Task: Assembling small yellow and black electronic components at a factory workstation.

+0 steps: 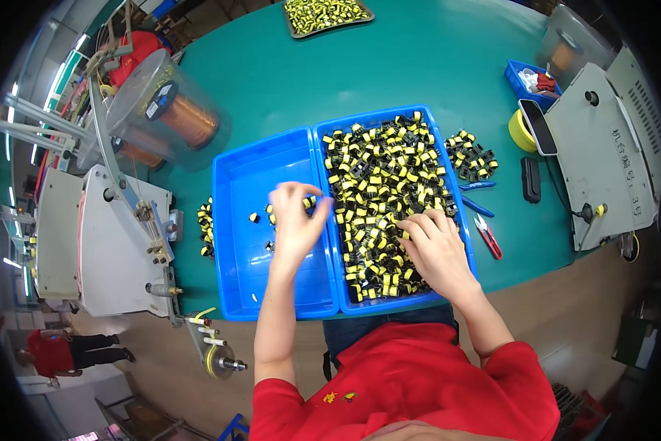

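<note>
Two blue trays stand side by side: a left tray (253, 158) with a few small coils and a right tray (389, 114) heaped with small black-and-yellow wound coils (374, 180). Above the left tray, near its dividing side, is my left hand (297, 223), palm down and blurred by motion. Its thumb and fingers are apart; a coil (310, 201) shows in the gap between them, apparently not gripped. My right hand (439, 253) reaches into the heap from the near right. Its fingers are bent together at the tips on a coil (404, 234), partly covered by them.
Loose coils (472, 156) lie right of the trays, beside blue-handled pliers (477, 197) and red-handled snips (487, 237). More coils (206, 229) sit at the left. Machines flank the green table (360, 73), with copper wire spools (189, 121) at left. A filled tray (329, 33) stands far back.
</note>
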Demonstrator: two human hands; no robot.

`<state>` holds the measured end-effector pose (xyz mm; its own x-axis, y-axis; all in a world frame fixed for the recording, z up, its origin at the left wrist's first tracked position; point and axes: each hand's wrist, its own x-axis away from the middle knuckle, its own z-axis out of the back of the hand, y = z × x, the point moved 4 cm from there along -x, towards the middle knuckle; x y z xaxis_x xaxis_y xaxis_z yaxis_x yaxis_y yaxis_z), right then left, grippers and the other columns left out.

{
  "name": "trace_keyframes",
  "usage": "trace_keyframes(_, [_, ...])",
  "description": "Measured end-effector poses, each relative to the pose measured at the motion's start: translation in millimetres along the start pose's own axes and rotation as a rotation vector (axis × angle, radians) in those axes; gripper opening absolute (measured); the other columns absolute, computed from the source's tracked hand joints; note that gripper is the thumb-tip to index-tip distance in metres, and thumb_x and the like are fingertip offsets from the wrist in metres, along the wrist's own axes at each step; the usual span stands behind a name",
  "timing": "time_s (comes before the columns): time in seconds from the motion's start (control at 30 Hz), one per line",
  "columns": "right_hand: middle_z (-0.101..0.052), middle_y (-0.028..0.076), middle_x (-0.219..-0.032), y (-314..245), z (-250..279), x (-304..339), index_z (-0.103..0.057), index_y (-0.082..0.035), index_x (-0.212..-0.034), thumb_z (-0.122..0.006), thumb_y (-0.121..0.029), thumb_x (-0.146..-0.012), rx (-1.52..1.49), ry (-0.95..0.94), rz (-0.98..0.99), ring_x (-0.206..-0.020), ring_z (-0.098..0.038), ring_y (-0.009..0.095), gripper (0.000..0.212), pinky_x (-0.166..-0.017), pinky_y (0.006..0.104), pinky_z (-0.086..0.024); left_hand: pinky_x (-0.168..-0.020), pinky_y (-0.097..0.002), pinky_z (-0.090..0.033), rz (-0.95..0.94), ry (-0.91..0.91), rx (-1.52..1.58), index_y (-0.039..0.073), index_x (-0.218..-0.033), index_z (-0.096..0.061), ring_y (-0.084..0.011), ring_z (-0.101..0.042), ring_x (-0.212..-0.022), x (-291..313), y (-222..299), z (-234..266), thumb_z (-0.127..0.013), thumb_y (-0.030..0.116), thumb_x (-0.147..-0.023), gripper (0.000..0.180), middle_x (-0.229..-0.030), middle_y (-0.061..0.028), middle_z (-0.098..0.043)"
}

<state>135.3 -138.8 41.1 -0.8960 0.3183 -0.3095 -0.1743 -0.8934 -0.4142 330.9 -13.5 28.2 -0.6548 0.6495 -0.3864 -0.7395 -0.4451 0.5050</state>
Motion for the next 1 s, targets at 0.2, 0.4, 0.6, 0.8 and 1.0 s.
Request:
trace_keyframes(0.2, [-0.059, 0.008, -0.1, 10, 0, -1, -0.059, -0.006, -0.103, -0.065, -0.004, -0.077, -0.192, 0.123, -0.052, -0.098, -0.051, 0.028, 0.027, -0.084, 0.0364, -0.042, -0.086, -0.0355, -0.039, -0.303, -0.56, 0.278, 0.006, -0.094, -0.065, -0.0239, -0.049, -0.093, 29, 45, -37, -0.075, 0.025, -0.072, 0.03, -0.091, -0.006, -0.056])
trace_keyframes(0.4, [-0.059, 0.009, -0.102, 14, 9, -13, -0.061, -0.003, -0.103, -0.064, 0.002, -0.076, -0.331, 0.242, -0.1, -0.092, -0.054, 0.024, 0.028, -0.076, 0.032, -0.046, -0.069, -0.027, -0.045, -0.12, -0.588, 0.518, 0.003, -0.088, -0.057, -0.0145, -0.054, -0.078, 24, 45, -32, -0.071, 0.006, -0.073, 0.021, -0.09, -0.0055, -0.056])
trace_keyframes(0.6, [-0.054, 0.009, -0.108, 14, -10, -29, -0.059, 0.002, -0.101, -0.06, 0.007, -0.081, -0.889, 0.143, -0.232, -0.095, -0.056, 0.013, 0.02, -0.076, 0.0241, -0.049, -0.071, -0.023, -0.048, 0.05, -0.294, 1.06, 0.001, -0.097, -0.051, -0.0107, -0.055, -0.083, 20, 35, -34, -0.068, -0.006, -0.073, 0.03, -0.103, -0.0072, -0.049])
trace_keyframes(0.8, [-0.054, 0.01, -0.114, 18, -27, -28, -0.051, 0.003, -0.11, -0.059, 0.006, -0.083, -1.335, 0.056, -0.364, -0.1, -0.055, 0.013, 0.029, -0.084, 0.0252, -0.046, -0.075, -0.0237, -0.048, -0.009, -0.153, 0.887, 0.0, -0.102, -0.054, -0.0131, -0.055, -0.09, 17, 36, -28, -0.072, -0.005, -0.07, 0.037, -0.102, -0.0069, -0.048])
trace_keyframes(1.0, [-0.055, 0.011, -0.113, 17, -29, -26, -0.049, 0.003, -0.113, -0.061, 0.005, -0.082, -1.488, -0.049, -0.452, -0.098, -0.056, 0.014, 0.034, -0.086, 0.0262, -0.047, -0.08, -0.0265, -0.047, -0.087, -0.199, 0.849, 0.0, -0.098, -0.052, -0.0146, -0.051, -0.094, 17, 43, -23, -0.066, -0.012, -0.071, 0.033, -0.101, -0.007, -0.045])
